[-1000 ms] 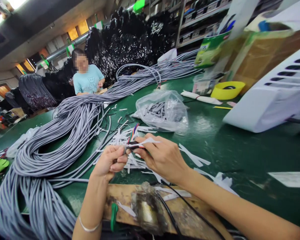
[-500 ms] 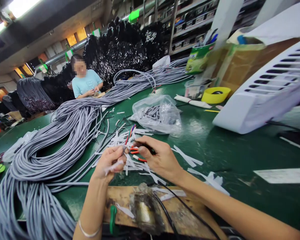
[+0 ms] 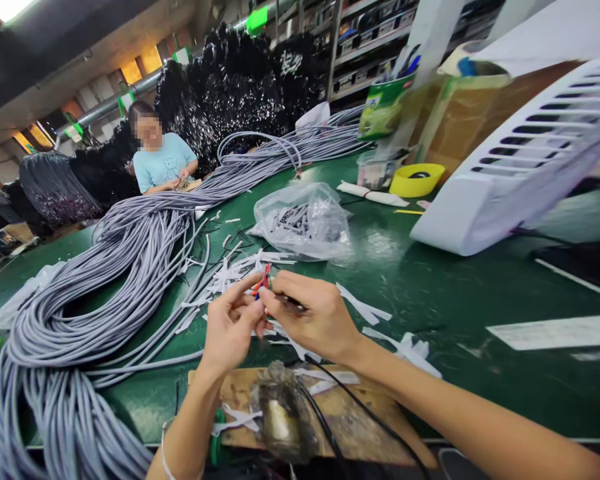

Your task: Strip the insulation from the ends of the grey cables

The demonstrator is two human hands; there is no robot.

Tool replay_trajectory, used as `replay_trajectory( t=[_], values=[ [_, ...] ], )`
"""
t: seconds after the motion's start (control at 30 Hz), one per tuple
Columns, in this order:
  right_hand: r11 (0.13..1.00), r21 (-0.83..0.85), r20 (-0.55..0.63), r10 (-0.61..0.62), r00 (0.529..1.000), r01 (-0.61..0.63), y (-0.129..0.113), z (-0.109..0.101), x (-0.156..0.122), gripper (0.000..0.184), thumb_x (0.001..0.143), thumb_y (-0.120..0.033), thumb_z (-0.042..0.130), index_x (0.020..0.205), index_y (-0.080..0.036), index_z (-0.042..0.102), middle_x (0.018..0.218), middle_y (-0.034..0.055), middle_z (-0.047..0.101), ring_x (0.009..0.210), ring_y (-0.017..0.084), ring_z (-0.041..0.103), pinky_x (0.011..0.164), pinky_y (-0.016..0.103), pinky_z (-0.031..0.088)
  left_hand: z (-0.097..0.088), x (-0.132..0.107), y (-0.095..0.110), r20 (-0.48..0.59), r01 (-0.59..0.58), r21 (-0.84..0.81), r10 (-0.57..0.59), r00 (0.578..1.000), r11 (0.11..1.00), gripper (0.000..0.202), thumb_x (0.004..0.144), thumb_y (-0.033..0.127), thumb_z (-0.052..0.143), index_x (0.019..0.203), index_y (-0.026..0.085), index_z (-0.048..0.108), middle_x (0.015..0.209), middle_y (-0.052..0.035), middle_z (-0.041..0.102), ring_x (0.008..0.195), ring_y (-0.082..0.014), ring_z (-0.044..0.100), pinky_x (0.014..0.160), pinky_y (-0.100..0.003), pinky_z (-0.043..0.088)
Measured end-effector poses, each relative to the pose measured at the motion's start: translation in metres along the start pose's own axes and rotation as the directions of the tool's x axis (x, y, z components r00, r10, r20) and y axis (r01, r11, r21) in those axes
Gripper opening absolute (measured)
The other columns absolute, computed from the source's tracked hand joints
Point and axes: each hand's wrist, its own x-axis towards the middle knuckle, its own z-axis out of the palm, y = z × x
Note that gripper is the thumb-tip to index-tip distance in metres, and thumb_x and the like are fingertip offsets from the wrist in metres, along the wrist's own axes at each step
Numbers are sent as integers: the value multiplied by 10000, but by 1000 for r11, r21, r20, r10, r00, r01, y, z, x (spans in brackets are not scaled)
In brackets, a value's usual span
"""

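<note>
My left hand (image 3: pixel 234 325) is closed in a pinch on the coloured wires (image 3: pixel 265 279), which are red, blue and green, at the end of a grey cable (image 3: pixel 150 361). Opposite it, my right hand (image 3: pixel 317 312) is closed with its thumb and fingertips at the same wires. A slim dark tool (image 3: pixel 295 304) shows partly between its fingers; its kind is hidden. White paper-like strips (image 3: pixel 230 273) lie scattered under and behind both hands. Below them, a worn wooden board (image 3: pixel 370 427) carries a metal cylinder (image 3: pixel 280 417) wrapped in cloudy film.
A large bundle of grey cables (image 3: pixel 80 313) fills the left side. Behind my hands lies a clear bag (image 3: pixel 305 220) of small grey pieces. A white slotted housing (image 3: pixel 480 207), yellow tape roll (image 3: pixel 416 180) and green pot (image 3: pixel 385 110) stand right. A co-worker (image 3: pixel 163 160) sits opposite.
My left hand has moved up to the coloured wires, and its fingers now meet my right hand's fingertips. The white strip that hung at my left hand is no longer seen there. The view has shifted slightly.
</note>
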Motion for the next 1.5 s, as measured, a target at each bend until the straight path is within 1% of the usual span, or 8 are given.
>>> replay_trajectory(
  t=[0.2,0.33,0.47,0.63,0.8,1.23,1.4,1.5],
  values=[
    [947,154,-39,290,956,-281,-7,8,0,226,754,-177,512,530,-171,481,486,-27,475,443,73,393,438,202,320,2,2,3,-156,77,-191,-107,982,979,402,555,426,763,780,98,708,395,90,337,333,8,237,329,-131,186],
    [934,160,-21,327,945,-319,-6,6,-1,187,756,-218,533,589,-154,586,500,-20,530,437,70,416,442,204,334,-3,4,3,-207,53,-192,-93,974,980,370,530,443,767,691,115,708,453,37,487,358,-26,388,337,-146,286],
    [914,149,-22,385,923,-378,-1,4,-2,211,759,-278,549,607,-149,619,478,-20,517,424,73,395,417,210,316,-9,5,1,-100,13,-99,-23,995,995,381,594,458,729,730,102,720,482,9,548,370,-37,434,372,-164,356],
    [889,161,-6,434,901,-428,1,4,-2,212,751,-298,551,617,-155,630,479,-14,534,427,83,418,417,214,326,-11,7,5,-79,126,-223,-147,986,967,344,501,381,800,707,117,720,543,-13,614,411,-49,496,400,-154,394],
    [894,124,-36,437,899,-430,0,5,-1,210,729,-292,554,589,-153,625,486,-7,555,429,87,437,430,217,343,-10,10,7,-215,204,-269,-265,940,941,388,405,354,826,669,97,705,433,-14,587,372,-77,513,392,-166,410],
    [866,101,9,492,871,-490,2,7,0,224,709,-318,546,582,-148,618,478,-8,545,430,90,428,434,218,332,-1,11,1,-355,92,-196,-158,921,976,370,487,400,745,599,123,526,439,37,517,306,-42,406,316,-157,276],
    [790,78,96,601,793,-608,17,5,1,248,705,-356,536,595,-143,600,506,5,561,461,111,464,452,226,353,-7,8,7,-120,200,-194,-226,967,960,379,553,407,718,697,157,473,544,32,551,367,-47,446,363,-155,315],
    [835,-63,290,540,790,-547,32,-3,7,315,771,-402,476,631,-150,604,557,11,583,519,129,501,493,233,369,-15,7,9,20,212,-140,-211,977,967,364,568,320,737,763,164,473,637,26,572,453,-44,478,426,-148,341]
  ],
)
